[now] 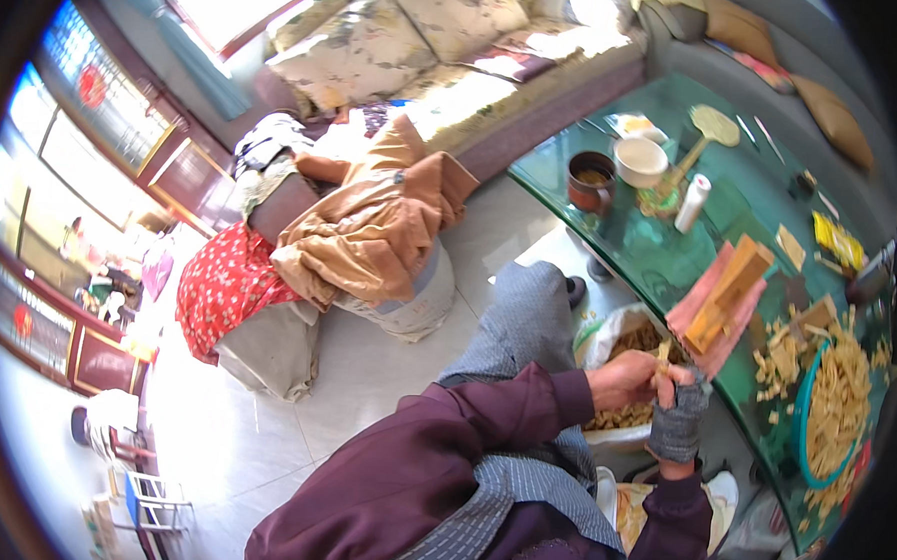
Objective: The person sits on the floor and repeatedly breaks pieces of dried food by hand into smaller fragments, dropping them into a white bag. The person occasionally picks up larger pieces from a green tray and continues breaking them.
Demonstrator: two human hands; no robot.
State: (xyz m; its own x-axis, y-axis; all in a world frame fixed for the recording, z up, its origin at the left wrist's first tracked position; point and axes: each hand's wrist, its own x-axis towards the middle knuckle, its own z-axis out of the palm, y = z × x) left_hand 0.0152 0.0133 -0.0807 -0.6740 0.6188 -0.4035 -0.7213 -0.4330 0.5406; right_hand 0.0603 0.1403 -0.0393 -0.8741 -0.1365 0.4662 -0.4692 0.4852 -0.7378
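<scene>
My bare left hand point(626, 379) and my right hand point(675, 410), in a grey fingerless glove, meet over an open sack at the table's edge. Fingers of both hands pinch a small pale-yellow piece point(664, 352), mostly hidden by them. Below, the white sack point(610, 333) holds many brown pieces point(622, 420). Just beyond my right hand, a wooden block point(729, 296) lies on a pink cloth point(739, 334) on the green glass table point(629, 258). A turquoise basin point(801, 415) on the table is heaped with pale-yellow strips point(837, 402).
Loose pale strips point(779, 358) lie beside the basin. Farther along the table stand a brown mug point(591, 183), a white bowl point(640, 161) and a white tube point(693, 203). A brown garment point(368, 231) covers a white bucket point(409, 312) on the floor. A sofa point(457, 78) stands behind.
</scene>
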